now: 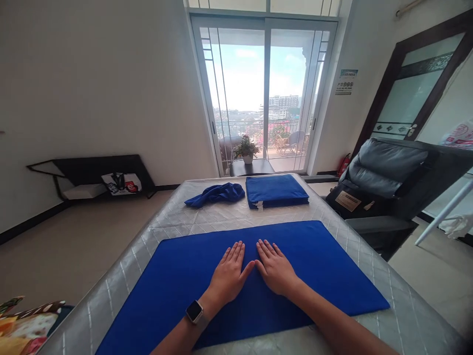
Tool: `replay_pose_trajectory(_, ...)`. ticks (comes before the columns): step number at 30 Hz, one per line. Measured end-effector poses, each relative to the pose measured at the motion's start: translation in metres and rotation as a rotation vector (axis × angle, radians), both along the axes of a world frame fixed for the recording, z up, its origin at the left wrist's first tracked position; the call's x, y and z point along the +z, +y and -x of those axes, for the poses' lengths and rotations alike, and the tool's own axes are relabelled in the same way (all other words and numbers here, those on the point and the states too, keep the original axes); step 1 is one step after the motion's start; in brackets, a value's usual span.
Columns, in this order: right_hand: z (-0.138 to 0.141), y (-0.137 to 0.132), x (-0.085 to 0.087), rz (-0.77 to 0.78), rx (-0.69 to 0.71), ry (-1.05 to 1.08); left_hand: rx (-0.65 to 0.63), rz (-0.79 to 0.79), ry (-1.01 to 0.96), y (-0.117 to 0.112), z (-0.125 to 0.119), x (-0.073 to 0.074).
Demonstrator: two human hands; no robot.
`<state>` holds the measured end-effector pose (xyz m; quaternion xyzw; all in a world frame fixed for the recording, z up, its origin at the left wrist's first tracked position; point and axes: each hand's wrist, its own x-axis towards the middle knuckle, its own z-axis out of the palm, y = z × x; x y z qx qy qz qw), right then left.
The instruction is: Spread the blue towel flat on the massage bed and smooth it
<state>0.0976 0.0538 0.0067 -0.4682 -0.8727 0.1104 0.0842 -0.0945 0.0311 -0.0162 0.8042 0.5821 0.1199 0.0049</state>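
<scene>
A blue rectangular cloth point(170, 286) lies spread out over the near part of a mattress in a pale quilted cover point(221, 219). My left hand point(229, 271) rests flat on the middle of this cloth, fingers stretched forward, with a smartwatch point(194, 311) on the wrist. Beside it my right hand point(275, 268) is also laid flat, and the two thumbs nearly meet. Neither hand holds anything. Beyond the cloth are a crumpled blue cloth point(218, 194) on the left and a neat folded stack of blue cloth point(277, 190) with a white tag on the right.
A dark recliner point(388, 172) with a black bag point(345, 201) stands close along the right side. Past the far edge, a potted plant point(247, 149) sits on a small table before sliding glass doors. Patterned fabric point(29, 325) shows at lower left.
</scene>
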Motion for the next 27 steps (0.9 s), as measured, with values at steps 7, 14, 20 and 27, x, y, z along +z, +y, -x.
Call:
replay_pose_trajectory(7,-0.015,0.004,0.004,0.058,-0.072,-0.018,0.068,0.026,-0.001,0.001,0.015,-0.001)
replay_pose_trajectory(14,-0.043,0.023,0.004,0.092,-0.235,-0.078,0.221,0.137,0.031,0.005,0.046,0.011)
replay_pose_trajectory(20,-0.110,0.052,-0.004,0.049,-0.493,-0.177,0.385,0.100,0.085,0.014,0.107,0.003)
replay_pose_trajectory(27,-0.168,0.062,-0.014,0.030,-0.683,-0.180,0.683,0.032,-0.002,0.014,0.195,-0.009)
